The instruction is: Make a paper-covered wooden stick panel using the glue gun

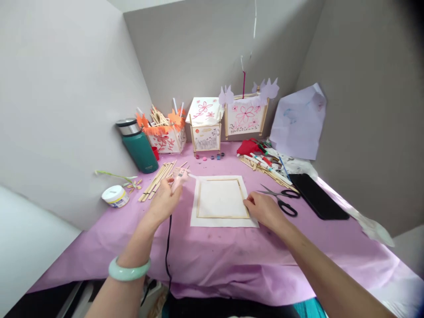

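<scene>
My left hand (164,201) is wrapped round a small pink hot glue gun (179,178), its nozzle pointing right towards the paper. A black cord (168,247) trails down from it over the table edge. In front of me lies a white sheet (220,201), with a square frame of thin wooden sticks (222,217) flat on top. My right hand (263,208) has its fingers closed at the frame's right side, near the lower right corner. Scissors (281,198) with black handles lie just beyond my right hand, blades partly apart.
Left: bamboo sticks (157,181), a white tub (115,196), a green bottle (137,145). At the back stand a decorated box of sticks (165,139), a paper lantern (206,132) and a hanging panel (245,115). Right: markers (268,165) and a black phone (318,196).
</scene>
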Demonstrator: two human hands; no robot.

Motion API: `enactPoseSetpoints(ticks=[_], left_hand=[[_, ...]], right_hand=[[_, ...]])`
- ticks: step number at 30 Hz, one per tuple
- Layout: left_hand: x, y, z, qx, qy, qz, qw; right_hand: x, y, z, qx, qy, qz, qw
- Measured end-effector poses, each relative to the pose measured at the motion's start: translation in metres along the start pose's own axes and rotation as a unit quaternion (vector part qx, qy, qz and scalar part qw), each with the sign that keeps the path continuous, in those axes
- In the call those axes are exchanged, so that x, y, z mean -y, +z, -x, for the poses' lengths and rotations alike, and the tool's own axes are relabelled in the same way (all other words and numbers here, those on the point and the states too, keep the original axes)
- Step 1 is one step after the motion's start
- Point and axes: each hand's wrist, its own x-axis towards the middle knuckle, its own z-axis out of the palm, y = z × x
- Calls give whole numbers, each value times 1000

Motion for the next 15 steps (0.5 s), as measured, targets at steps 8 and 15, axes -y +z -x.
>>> enactPoseSetpoints(ticks=[8, 15], left_hand=[[43, -15, -35, -63, -74, -363, 927], [57, -23, -41, -97, -45, -434, 895]], right_hand=[[-3, 6, -4, 8, -2, 12, 1000], [-9, 10, 5, -38, -30, -96, 994]])
